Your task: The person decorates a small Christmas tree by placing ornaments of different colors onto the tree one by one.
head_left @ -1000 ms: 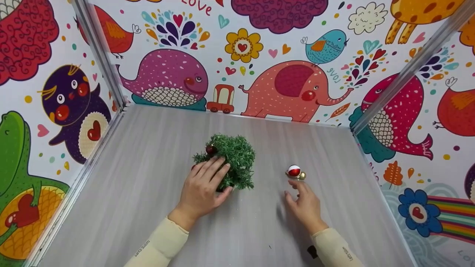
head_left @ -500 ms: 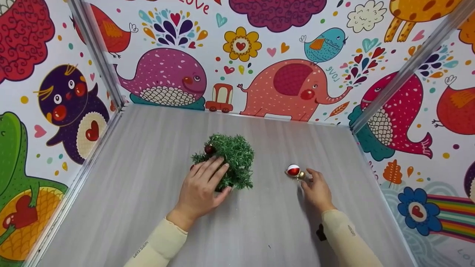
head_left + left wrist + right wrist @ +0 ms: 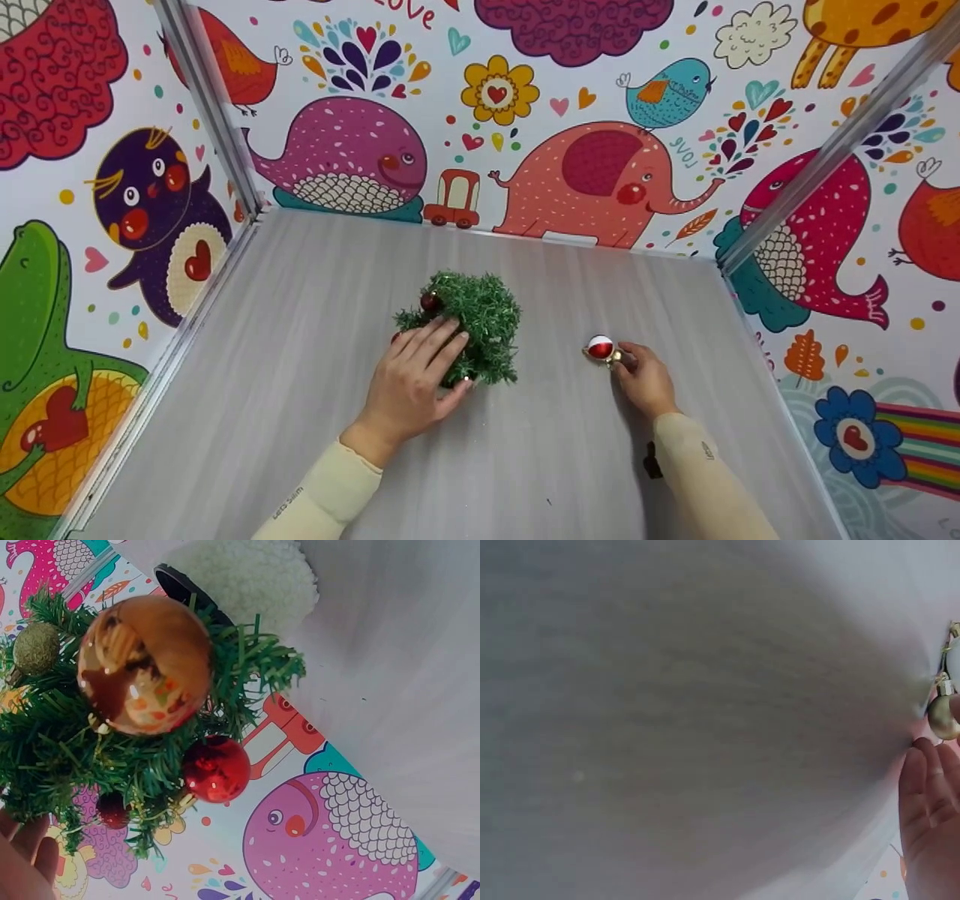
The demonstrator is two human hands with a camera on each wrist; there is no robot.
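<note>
Red-white bauble (image 3: 601,347) seemingly touches the gold bauble (image 3: 617,355).

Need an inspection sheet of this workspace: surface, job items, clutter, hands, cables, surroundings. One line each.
Surface: grey table, streaked finish; a dark speck near the front.
Job items: green tree with a red bauble among its ornaments; to its right, a red-and-white bauble close beside a small gold bauble.
Clutter: dark piece beside the right sleeve, unidentified.
Hands: left hand rests on the tree; right hand has fingertips at the small gold bauble, grip unclear.
Cables: nothing seen.
Surroundings: cartoon-printed walls, metal corner posts.
</note>
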